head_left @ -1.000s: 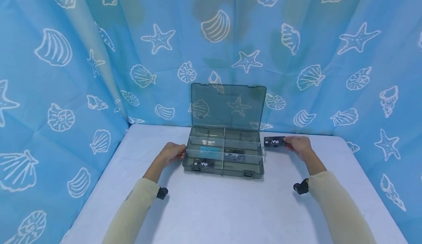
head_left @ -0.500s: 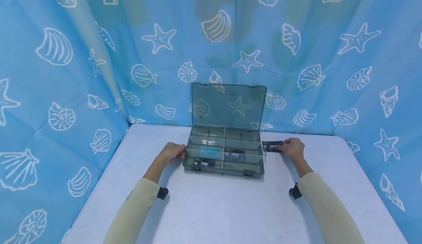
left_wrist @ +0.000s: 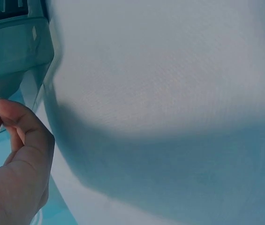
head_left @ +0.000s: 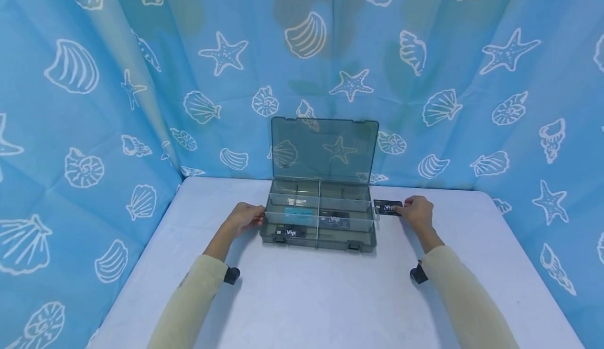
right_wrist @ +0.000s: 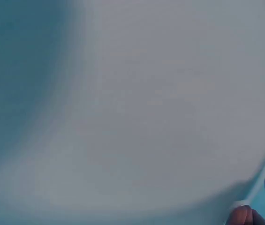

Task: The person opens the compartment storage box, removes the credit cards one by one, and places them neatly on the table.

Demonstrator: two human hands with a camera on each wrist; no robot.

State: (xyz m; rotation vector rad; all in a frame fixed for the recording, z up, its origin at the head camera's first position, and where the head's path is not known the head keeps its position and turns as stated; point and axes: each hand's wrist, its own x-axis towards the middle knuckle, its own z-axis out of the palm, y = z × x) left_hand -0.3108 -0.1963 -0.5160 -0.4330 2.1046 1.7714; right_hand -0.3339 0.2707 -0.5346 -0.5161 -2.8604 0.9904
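Note:
A grey translucent divided storage box stands on the table with its lid raised. My left hand grips its left side; the left wrist view shows thumb and fingertips pinching the edge. Against the box's right side, my right hand holds a black "Vip" card by its right end. Inside lie another black Vip card at front left, a blue card at middle left and a dark Vip card at middle right. Only fingertips show in the right wrist view.
A small whitish piece shows in the box's left half, behind the blue card. Clear dividers split the box into several compartments. A white-covered table lies beneath, and a blue shell-print curtain hangs behind and at both sides.
Over the past second, my right hand has moved left, bringing the black card up to the box's right side, and its fingers sit further over the card. My left hand stays at the box.

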